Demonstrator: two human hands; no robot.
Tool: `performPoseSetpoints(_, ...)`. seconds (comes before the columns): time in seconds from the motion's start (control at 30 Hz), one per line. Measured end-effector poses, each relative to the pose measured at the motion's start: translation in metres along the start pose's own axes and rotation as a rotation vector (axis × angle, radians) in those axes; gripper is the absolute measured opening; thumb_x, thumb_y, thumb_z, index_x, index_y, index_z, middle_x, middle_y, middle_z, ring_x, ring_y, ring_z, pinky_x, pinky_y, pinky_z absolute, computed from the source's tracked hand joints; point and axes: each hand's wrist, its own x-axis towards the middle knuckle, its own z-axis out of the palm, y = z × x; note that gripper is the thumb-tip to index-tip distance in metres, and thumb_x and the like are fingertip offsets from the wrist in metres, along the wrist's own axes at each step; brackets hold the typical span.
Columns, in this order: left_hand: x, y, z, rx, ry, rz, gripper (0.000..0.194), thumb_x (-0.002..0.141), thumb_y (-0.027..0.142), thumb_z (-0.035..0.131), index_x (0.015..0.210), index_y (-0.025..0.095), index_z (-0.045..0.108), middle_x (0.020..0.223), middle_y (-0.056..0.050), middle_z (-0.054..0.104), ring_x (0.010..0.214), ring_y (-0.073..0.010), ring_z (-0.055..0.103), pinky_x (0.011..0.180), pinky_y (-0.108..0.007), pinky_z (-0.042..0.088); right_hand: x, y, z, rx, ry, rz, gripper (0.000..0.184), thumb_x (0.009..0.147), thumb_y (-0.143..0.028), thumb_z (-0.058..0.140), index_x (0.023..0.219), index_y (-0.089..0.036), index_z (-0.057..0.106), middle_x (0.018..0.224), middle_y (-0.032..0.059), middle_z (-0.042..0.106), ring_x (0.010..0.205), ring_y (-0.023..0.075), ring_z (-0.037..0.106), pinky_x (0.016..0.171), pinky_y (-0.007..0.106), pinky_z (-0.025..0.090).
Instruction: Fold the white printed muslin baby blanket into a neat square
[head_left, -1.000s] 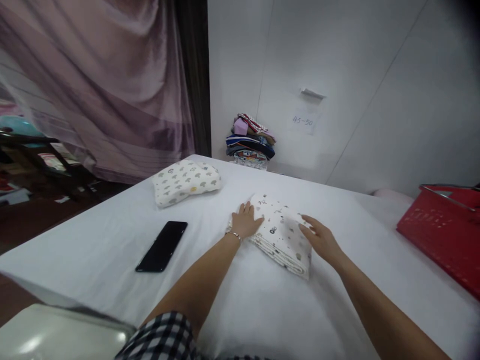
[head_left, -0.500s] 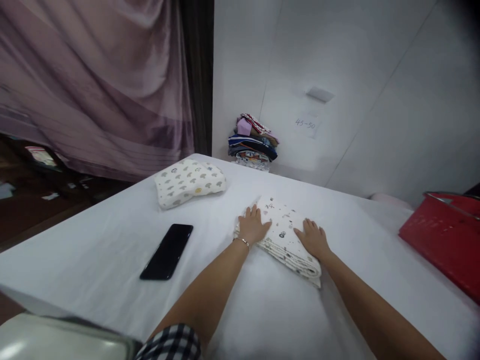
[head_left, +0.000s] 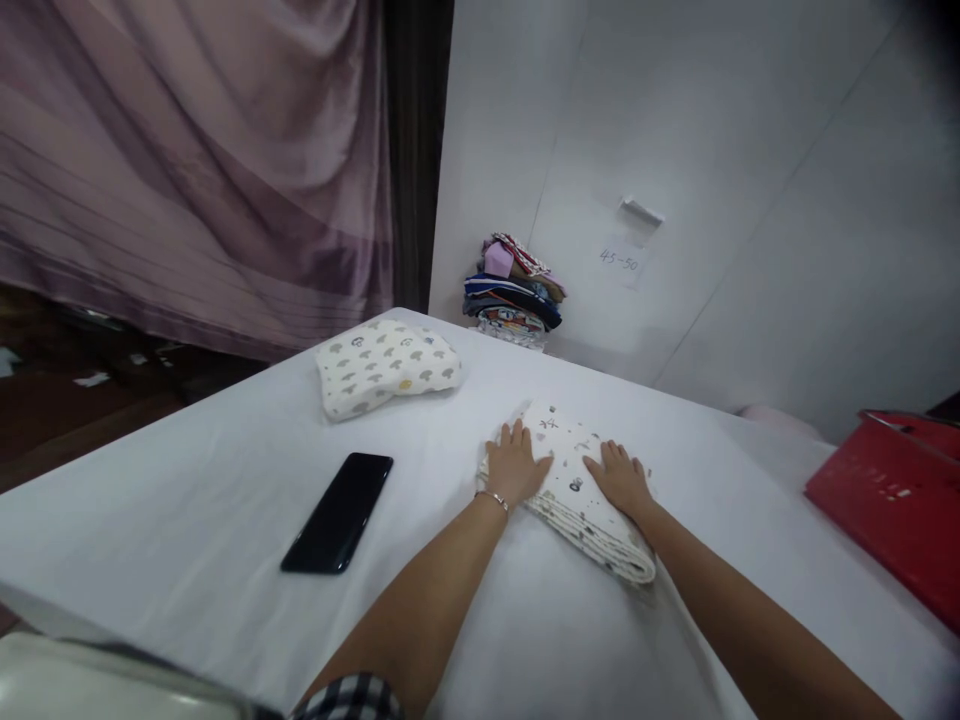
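Observation:
A white cloth with small dark and grey prints [head_left: 566, 470] lies folded in several layers on the white-covered table. Flat on its left end rests my left hand [head_left: 514, 467], fingers spread, with a bracelet at the wrist. My right hand [head_left: 621, 482] presses on the cloth's right side, its fingers also stretched out. The layered edges of the fold face me, between the two forearms. Neither hand grips anything.
A black phone [head_left: 339, 515] lies to the left on the white table cover [head_left: 187, 500]. Behind it sits a patterned white cushion-like bundle [head_left: 386, 368]. A red bag [head_left: 892, 505] stands at the right edge. Folded clothes [head_left: 514, 290] are stacked by the wall, and a purplish curtain [head_left: 285, 180] hangs at left.
The view has shifted slightly, so most things appear a little further right and lower. Both hands stay flat on the folded cloth, with little movement against it.

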Motion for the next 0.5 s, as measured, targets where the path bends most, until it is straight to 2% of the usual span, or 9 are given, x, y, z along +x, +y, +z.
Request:
performPoseSetpoints(0.13,0.000,-0.001,0.003,0.005,0.016,-0.001,0.072,0.083,0.059,0.024,0.141,0.015,0.029,0.152,-0.008,0.014,0.137,-0.0339,0.012,0.102,-0.056,0.024,0.010,-0.013,-0.015,0.046,-0.032,-0.019,0.071,0.089,-0.056,0.021,0.142,-0.008,0.026,0.149,0.0143,0.019,0.137,0.0277,0.014,0.107,0.050,0.013)
performPoseSetpoints(0.27,0.000,-0.002,0.006,0.019,0.052,0.006,0.074,0.083,0.060,0.023,0.141,0.015,0.029,0.151,-0.008,0.016,0.137,-0.0328,0.013,0.102,-0.056,0.025,0.029,-0.051,-0.026,0.073,-0.014,-0.130,0.070,0.091,-0.054,0.020,0.144,-0.008,0.021,0.151,0.0120,0.013,0.139,0.0243,0.008,0.109,0.046,0.009)
performPoseSetpoints(0.4,-0.001,-0.001,0.007,0.035,0.070,-0.001,0.073,0.083,0.058,0.025,0.141,0.015,0.029,0.151,-0.007,0.018,0.137,-0.0315,0.014,0.102,-0.055,0.025,0.044,-0.079,-0.017,0.048,-0.005,-0.254,0.069,0.091,-0.055,0.022,0.144,-0.012,0.020,0.151,0.0103,0.015,0.138,0.0230,0.010,0.110,0.045,0.009)
performPoseSetpoints(0.5,-0.001,-0.001,0.007,0.045,0.079,-0.004,0.072,0.083,0.056,0.026,0.140,0.013,0.030,0.151,-0.008,0.019,0.136,-0.0313,0.016,0.101,-0.056,0.026,0.048,-0.080,-0.007,0.038,0.008,-0.280,0.069,0.091,-0.055,0.022,0.145,-0.012,0.019,0.151,0.0091,0.017,0.138,0.0230,0.013,0.110,0.045,0.010)
